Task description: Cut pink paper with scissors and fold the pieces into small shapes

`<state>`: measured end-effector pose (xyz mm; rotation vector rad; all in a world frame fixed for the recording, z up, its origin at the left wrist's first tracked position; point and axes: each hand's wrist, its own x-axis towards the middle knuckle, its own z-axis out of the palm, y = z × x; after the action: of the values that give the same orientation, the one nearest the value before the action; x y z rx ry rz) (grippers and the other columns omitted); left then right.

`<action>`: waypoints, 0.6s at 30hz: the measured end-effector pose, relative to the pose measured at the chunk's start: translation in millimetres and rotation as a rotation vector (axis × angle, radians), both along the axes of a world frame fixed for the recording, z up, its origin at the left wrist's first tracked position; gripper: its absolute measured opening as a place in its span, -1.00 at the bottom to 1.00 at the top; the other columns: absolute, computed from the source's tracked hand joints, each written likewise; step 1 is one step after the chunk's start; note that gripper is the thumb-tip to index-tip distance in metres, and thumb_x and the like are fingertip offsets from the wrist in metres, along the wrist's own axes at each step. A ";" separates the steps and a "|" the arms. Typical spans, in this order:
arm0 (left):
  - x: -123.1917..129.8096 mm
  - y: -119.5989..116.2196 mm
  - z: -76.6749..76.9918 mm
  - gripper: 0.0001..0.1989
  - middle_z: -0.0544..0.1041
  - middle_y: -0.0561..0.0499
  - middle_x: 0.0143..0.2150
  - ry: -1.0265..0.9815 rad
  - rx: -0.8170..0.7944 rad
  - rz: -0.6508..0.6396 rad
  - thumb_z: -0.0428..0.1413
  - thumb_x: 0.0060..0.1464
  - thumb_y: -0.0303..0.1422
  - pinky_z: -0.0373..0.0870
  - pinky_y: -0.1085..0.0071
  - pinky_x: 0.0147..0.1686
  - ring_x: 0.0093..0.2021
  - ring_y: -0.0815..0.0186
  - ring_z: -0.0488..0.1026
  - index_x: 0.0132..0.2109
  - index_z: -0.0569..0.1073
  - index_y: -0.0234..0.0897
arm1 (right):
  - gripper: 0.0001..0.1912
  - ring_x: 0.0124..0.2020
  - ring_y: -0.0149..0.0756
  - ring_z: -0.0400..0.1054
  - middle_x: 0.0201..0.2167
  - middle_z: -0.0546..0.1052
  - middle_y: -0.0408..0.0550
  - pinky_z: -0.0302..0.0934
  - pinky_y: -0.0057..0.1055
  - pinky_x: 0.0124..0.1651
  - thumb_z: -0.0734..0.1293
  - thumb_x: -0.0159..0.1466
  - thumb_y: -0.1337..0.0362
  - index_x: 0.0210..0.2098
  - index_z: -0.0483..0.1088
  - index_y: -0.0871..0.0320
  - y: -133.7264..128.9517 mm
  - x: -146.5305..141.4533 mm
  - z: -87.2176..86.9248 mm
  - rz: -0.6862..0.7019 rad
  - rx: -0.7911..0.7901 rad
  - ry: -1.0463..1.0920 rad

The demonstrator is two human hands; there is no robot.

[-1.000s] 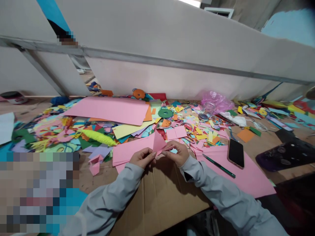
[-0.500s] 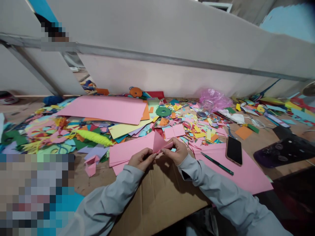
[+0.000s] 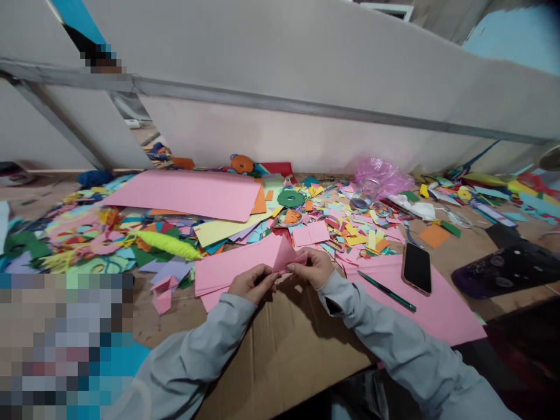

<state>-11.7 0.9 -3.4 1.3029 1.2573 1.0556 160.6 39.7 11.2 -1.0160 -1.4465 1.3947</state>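
Note:
Between my two hands is a folded piece of pink paper (image 3: pixel 283 254), with one pointed flap standing up. My left hand (image 3: pixel 254 282) pinches its lower left edge between thumb and fingers. On the other side my right hand (image 3: pixel 315 268) is closed on the right edge, its thumb in front. Part of the paper is hidden behind the fingers. Stacked pink paper strips (image 3: pixel 236 263) lie just behind my left hand. Below both hands is a sheet of brown cardboard (image 3: pixel 280 356).
A small folded pink paper piece (image 3: pixel 163 296) sits left of my hands. To the right, a phone (image 3: pixel 416 268) and a dark green pen (image 3: pixel 387 290) rest on a large pink sheet (image 3: pixel 455 315). Colourful scraps (image 3: pixel 354 230) and a big pink sheet (image 3: pixel 188 192) lie toward the wall.
The upright pink flap has tilted slightly to the right. Both hands keep their grip and have barely shifted.

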 end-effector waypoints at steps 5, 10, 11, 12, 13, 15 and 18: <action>-1.5 0.5 3.5 -0.65 0.41 0.12 -0.63 -0.018 -0.002 0.018 0.06 -0.01 -0.04 0.15 0.58 -0.73 -0.72 0.48 0.24 -0.45 0.40 -0.27 | -0.68 -0.63 -0.36 0.36 -0.65 0.45 -0.18 0.23 -0.47 -0.58 0.48 -0.08 0.10 -0.52 0.35 0.18 1.3 0.6 -0.2 -0.076 -0.046 0.021; -1.9 1.8 -2.3 -0.69 0.45 0.09 -0.55 -0.064 0.026 0.045 0.12 -0.05 -0.09 0.30 0.53 -0.62 -0.63 0.44 0.31 -0.36 0.46 -0.28 | -0.67 -0.64 -0.39 0.33 -0.66 0.43 -0.20 0.23 -0.48 -0.59 0.48 -0.09 0.09 -0.52 0.35 0.17 2.6 1.6 0.5 -0.098 -0.056 0.048; -1.7 2.1 -4.2 -0.69 0.46 0.08 -0.53 -0.069 0.036 0.053 0.14 -0.08 -0.10 0.34 0.51 -0.57 -0.59 0.41 0.34 -0.34 0.47 -0.28 | -0.68 -0.64 -0.40 0.33 -0.67 0.42 -0.20 0.23 -0.48 -0.59 0.48 -0.08 0.09 -0.52 0.35 0.17 2.7 1.6 0.4 -0.098 -0.054 0.050; -1.7 2.4 -6.0 -0.69 0.48 0.06 -0.51 -0.068 0.045 0.062 0.15 -0.10 -0.11 0.37 0.49 -0.53 -0.55 0.39 0.37 -0.32 0.49 -0.28 | -0.68 -0.65 -0.41 0.32 -0.67 0.42 -0.20 0.22 -0.49 -0.59 0.48 -0.08 0.10 -0.52 0.35 0.17 2.7 1.6 0.3 -0.097 -0.056 0.054; -1.8 2.7 -7.4 -0.69 0.49 0.04 -0.48 -0.056 0.057 0.070 0.16 -0.11 -0.12 0.38 0.47 -0.50 -0.51 0.36 0.39 -0.30 0.50 -0.28 | -0.68 -0.65 -0.41 0.32 -0.67 0.42 -0.20 0.22 -0.49 -0.59 0.48 -0.08 0.10 -0.52 0.35 0.17 2.8 1.5 0.2 -0.095 -0.060 0.059; -2.5 3.3 -8.7 -0.69 0.53 0.01 -0.44 -0.012 0.086 0.083 0.15 -0.11 -0.14 0.38 0.47 -0.45 -0.45 0.33 0.42 -0.29 0.52 -0.29 | -0.68 -0.64 -0.39 0.34 -0.67 0.43 -0.20 0.23 -0.49 -0.58 0.48 -0.08 0.11 -0.51 0.35 0.18 2.7 1.3 -0.2 -0.084 -0.080 0.071; -4.2 3.8 -7.6 -0.70 0.55 0.00 -0.42 0.050 0.119 0.089 0.14 -0.09 -0.15 0.35 0.47 -0.39 -0.40 0.30 0.44 -0.28 0.53 -0.29 | -0.66 -0.63 -0.37 0.36 -0.66 0.45 -0.19 0.25 -0.48 -0.57 0.49 -0.09 0.11 -0.50 0.34 0.18 2.4 0.7 -0.7 -0.066 -0.106 0.086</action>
<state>-16.0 4.7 -11.0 1.3807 1.3168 1.1821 161.3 42.1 10.5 -1.0480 -1.2763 1.4623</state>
